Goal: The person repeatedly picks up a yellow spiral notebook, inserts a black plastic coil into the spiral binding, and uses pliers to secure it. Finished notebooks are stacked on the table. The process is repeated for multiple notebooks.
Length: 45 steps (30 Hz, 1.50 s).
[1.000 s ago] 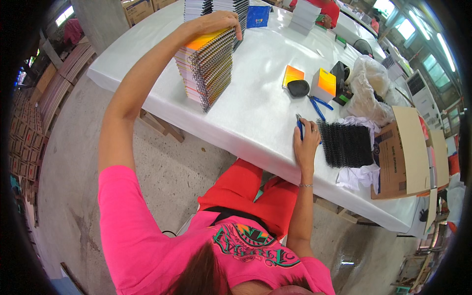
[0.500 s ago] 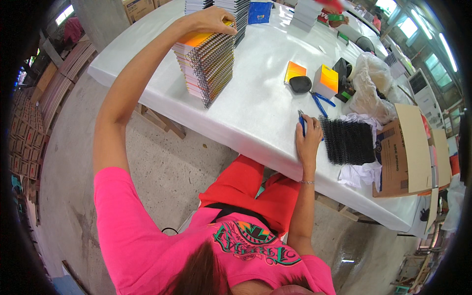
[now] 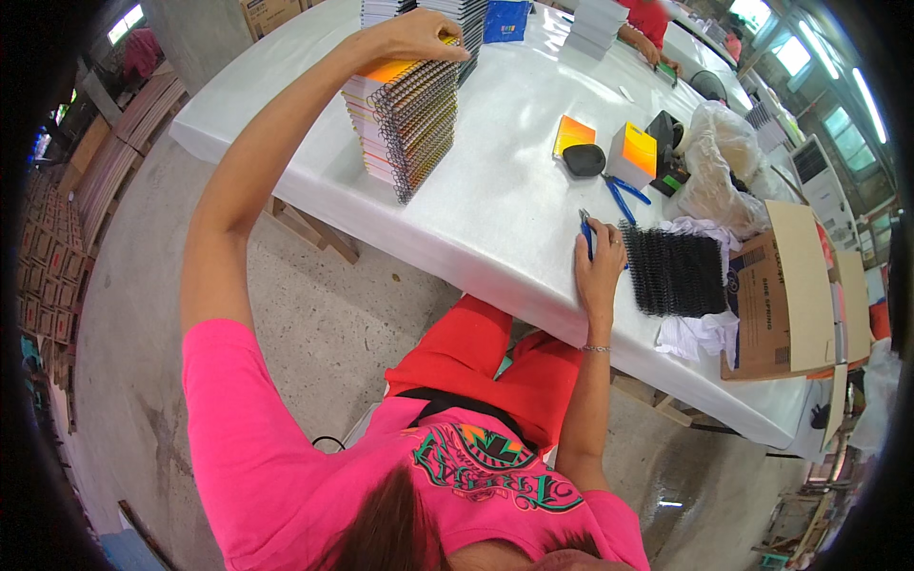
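- Notebooks (image 3: 405, 133) stand stacked near the white table's (image 3: 514, 224) front edge, to the person's left; a squared pile should be steadier.
- The left hand (image 3: 424, 40) curls over the top; whether it grips one, I can't tell. Light pressure should spare the wire.
- The right hand (image 3: 598, 268) holds pliers (image 3: 586, 236), best pointed away.
- Loose black coils (image 3: 678, 273) lie just beside it; mind snags.

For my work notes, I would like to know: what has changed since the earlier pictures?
The left hand drew its fingers up slightly, from the coil side of the notebooks toward their top. The co-worker's hand moved right and nearer. The person's hands visibly released nothing: the right hand still holds its pliers, and the notebooks stayed in place.
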Each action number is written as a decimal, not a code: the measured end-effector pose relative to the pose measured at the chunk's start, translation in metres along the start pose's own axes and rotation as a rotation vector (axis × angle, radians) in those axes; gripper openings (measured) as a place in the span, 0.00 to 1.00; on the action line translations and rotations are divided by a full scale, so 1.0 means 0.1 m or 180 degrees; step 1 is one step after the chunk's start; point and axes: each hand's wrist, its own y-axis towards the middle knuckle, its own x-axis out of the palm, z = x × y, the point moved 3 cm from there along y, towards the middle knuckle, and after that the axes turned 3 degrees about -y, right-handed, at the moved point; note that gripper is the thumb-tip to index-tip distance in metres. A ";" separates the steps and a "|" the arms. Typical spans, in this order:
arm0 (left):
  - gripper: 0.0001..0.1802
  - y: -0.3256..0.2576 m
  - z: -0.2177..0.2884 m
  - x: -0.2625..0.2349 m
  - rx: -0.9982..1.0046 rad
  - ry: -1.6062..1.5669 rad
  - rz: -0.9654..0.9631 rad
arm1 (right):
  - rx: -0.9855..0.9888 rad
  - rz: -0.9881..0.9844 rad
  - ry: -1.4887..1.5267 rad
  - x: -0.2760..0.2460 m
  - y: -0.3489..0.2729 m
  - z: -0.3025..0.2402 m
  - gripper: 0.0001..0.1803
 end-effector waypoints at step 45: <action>0.28 -0.92 0.07 0.39 -0.1033 -0.2512 0.4432 | 0.0988 -0.0687 0.3422 1.30 2.55 -2.29 0.47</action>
